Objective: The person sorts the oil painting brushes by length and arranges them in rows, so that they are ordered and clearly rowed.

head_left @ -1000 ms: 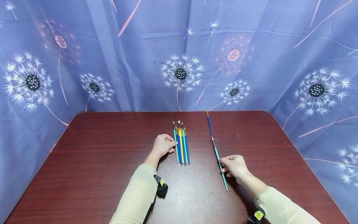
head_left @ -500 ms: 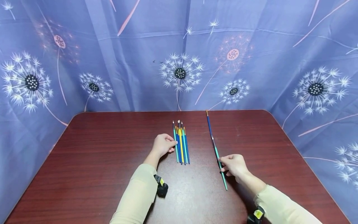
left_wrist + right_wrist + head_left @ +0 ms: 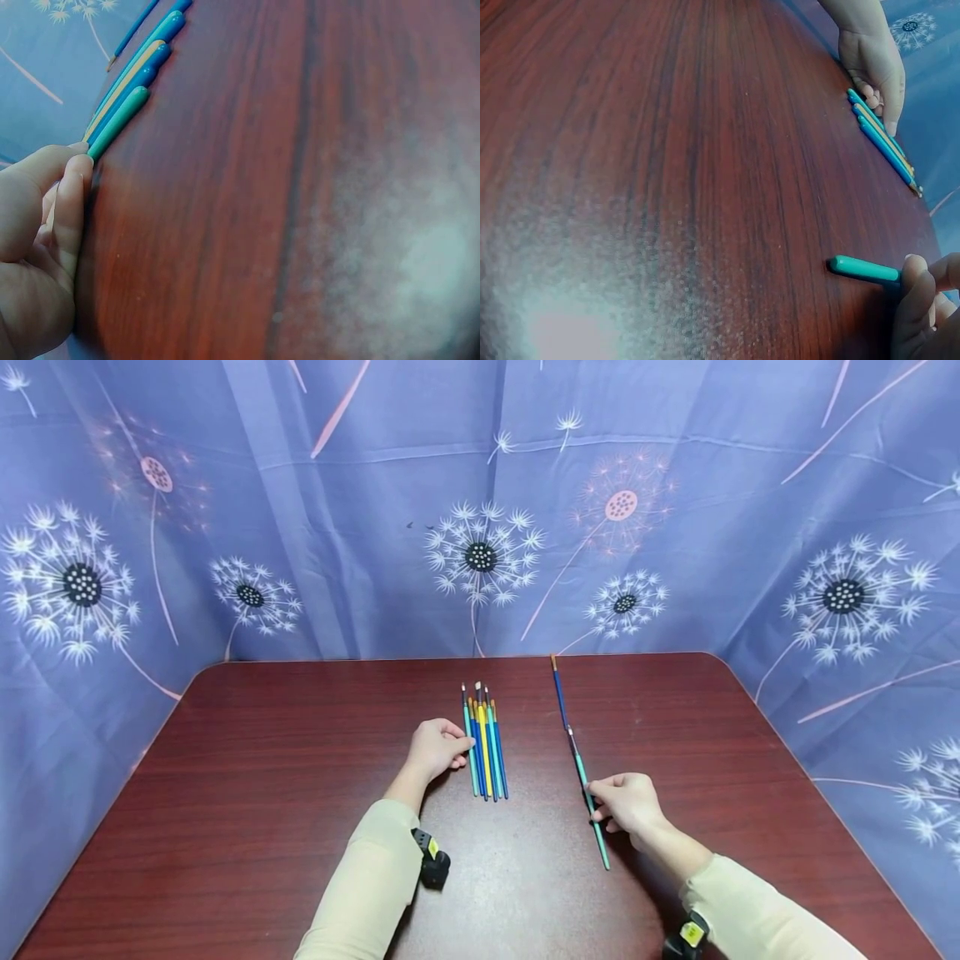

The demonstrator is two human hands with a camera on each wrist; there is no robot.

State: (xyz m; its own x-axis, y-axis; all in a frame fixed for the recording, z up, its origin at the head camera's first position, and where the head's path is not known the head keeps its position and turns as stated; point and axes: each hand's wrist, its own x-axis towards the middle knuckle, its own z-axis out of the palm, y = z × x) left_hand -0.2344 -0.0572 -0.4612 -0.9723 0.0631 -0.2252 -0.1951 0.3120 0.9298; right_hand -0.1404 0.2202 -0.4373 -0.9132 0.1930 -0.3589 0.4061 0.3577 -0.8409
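Note:
In the head view, several paintbrushes lie side by side mid-table, bristles toward the back; a yellow paintbrush [image 3: 485,752] is among blue and teal ones. My left hand [image 3: 436,748] pinches the leftmost teal paintbrush [image 3: 124,120] between thumb and forefinger. To the right, my right hand [image 3: 628,805] pinches another teal paintbrush [image 3: 598,835] by its handle, whose rounded end [image 3: 847,264] points to the front. A blue paintbrush [image 3: 560,700] lies in line beyond it, its handle end right at the teal one's bristle tip.
A dark red-brown wooden table [image 3: 247,793] fills the lower scene. Its back edge meets a blue curtain [image 3: 360,527] with dandelion prints. The blue paintbrush's bristles reach that back edge. A small black camera [image 3: 432,860] sits on my left wrist.

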